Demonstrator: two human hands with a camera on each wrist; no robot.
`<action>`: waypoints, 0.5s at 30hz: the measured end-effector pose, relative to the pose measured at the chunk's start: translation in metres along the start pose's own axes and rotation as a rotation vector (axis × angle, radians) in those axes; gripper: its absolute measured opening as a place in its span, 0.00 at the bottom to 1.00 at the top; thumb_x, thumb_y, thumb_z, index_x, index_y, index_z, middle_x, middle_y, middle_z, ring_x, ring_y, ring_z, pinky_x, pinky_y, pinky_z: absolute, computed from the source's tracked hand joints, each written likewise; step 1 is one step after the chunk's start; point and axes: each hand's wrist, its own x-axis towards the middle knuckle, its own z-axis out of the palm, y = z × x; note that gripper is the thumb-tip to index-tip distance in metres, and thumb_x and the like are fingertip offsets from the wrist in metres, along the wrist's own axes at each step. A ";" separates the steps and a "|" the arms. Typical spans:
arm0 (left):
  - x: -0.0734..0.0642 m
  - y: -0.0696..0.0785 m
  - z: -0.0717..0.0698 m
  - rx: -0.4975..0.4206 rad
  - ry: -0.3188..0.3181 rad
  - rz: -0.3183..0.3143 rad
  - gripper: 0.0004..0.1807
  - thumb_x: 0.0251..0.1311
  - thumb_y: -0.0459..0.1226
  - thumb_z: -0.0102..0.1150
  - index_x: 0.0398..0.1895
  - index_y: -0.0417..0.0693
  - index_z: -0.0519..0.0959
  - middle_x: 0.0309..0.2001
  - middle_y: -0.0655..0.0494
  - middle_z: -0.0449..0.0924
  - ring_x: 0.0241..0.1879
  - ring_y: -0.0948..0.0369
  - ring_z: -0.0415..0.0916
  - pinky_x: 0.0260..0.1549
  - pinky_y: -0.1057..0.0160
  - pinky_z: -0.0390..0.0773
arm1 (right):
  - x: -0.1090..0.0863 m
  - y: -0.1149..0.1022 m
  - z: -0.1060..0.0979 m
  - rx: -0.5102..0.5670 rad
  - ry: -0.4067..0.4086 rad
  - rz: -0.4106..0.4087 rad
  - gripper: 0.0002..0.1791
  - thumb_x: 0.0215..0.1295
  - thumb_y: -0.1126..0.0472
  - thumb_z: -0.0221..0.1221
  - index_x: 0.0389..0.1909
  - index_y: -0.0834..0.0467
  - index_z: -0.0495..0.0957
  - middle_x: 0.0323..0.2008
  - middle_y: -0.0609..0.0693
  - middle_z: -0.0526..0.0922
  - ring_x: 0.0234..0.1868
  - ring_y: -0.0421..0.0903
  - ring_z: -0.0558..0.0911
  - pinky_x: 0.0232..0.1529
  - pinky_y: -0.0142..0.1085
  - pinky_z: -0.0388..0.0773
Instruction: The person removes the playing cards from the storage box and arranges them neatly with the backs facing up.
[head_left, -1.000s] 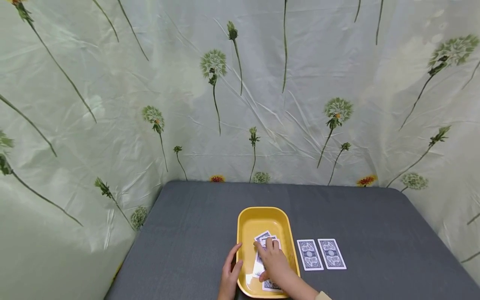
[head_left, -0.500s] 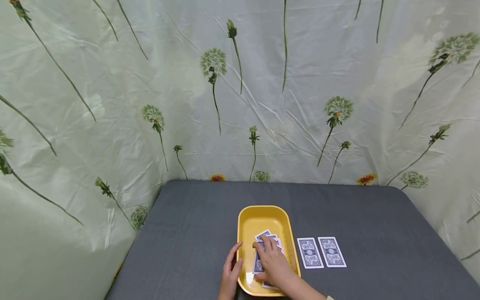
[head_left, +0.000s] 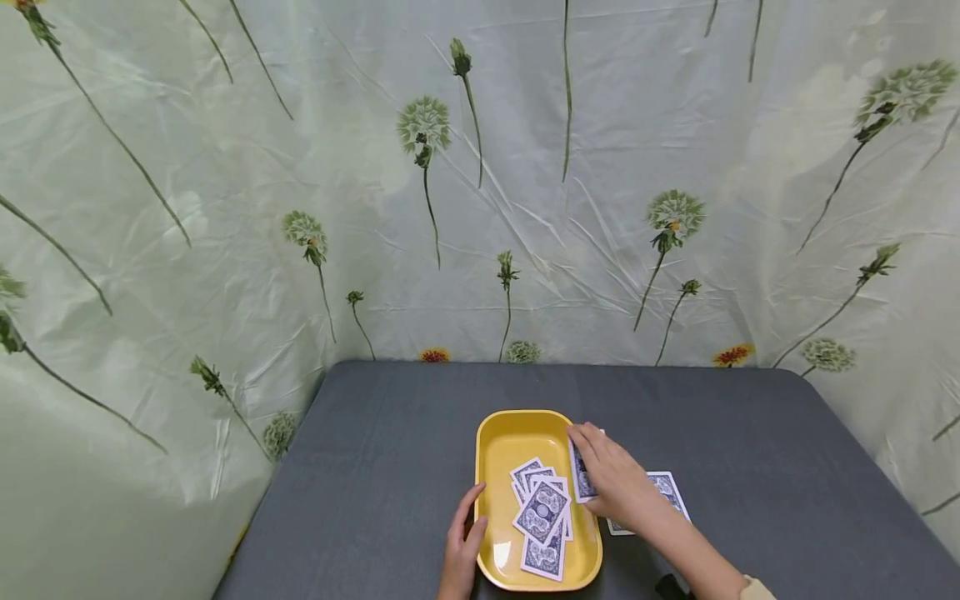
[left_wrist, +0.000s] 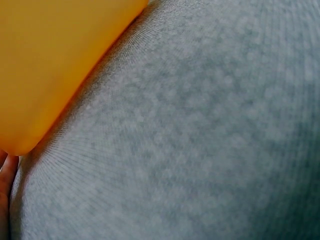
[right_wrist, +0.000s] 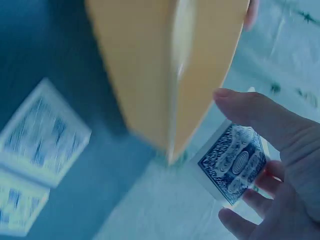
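My right hand (head_left: 618, 479) pinches a playing card (head_left: 581, 475), its blue patterned back showing, just over the right rim of a yellow tray (head_left: 486, 437). In the right wrist view that card (right_wrist: 234, 161) is gripped between thumb and fingers. Several more playing cards (head_left: 542, 510) lie overlapping, back up, inside the tray. At the tray's left side, my left hand (head_left: 457, 554) rests its thumb and fingers against the wall. The left wrist view shows mostly the tray's outer wall (left_wrist: 55, 60) and a bit of one finger.
Two face-down cards lie on the dark grey table (head_left: 375, 483) right of the tray; the right one (head_left: 666, 485) is partly behind my right forearm, and the other is mostly covered. A flower-printed curtain (head_left: 480, 208) hangs behind the table.
My right hand has picked up a card from the pile in the tray and moved right with it to the rim. The left hand stays at the tray's side.
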 end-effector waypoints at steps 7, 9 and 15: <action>0.000 0.002 -0.001 0.018 -0.001 -0.028 0.22 0.62 0.38 0.49 0.61 0.48 0.67 0.65 0.44 0.61 0.53 0.78 0.62 0.48 0.77 0.66 | -0.022 0.052 -0.015 -0.099 -0.096 0.101 0.55 0.23 0.60 0.77 0.60 0.64 0.61 0.59 0.62 0.67 0.60 0.59 0.66 0.54 0.55 0.67; 0.000 0.001 -0.001 0.021 0.000 -0.025 0.22 0.62 0.38 0.48 0.61 0.48 0.67 0.65 0.43 0.61 0.53 0.78 0.63 0.48 0.77 0.66 | -0.030 0.069 -0.014 -0.122 -0.123 0.110 0.55 0.21 0.61 0.77 0.59 0.63 0.62 0.58 0.62 0.67 0.59 0.59 0.67 0.52 0.57 0.66; 0.001 -0.002 0.000 0.009 -0.001 0.012 0.22 0.62 0.36 0.48 0.60 0.46 0.67 0.64 0.43 0.62 0.53 0.76 0.64 0.48 0.78 0.65 | -0.053 0.112 -0.003 -0.121 -0.262 0.182 0.53 0.18 0.64 0.77 0.57 0.63 0.64 0.54 0.61 0.67 0.55 0.60 0.68 0.47 0.63 0.64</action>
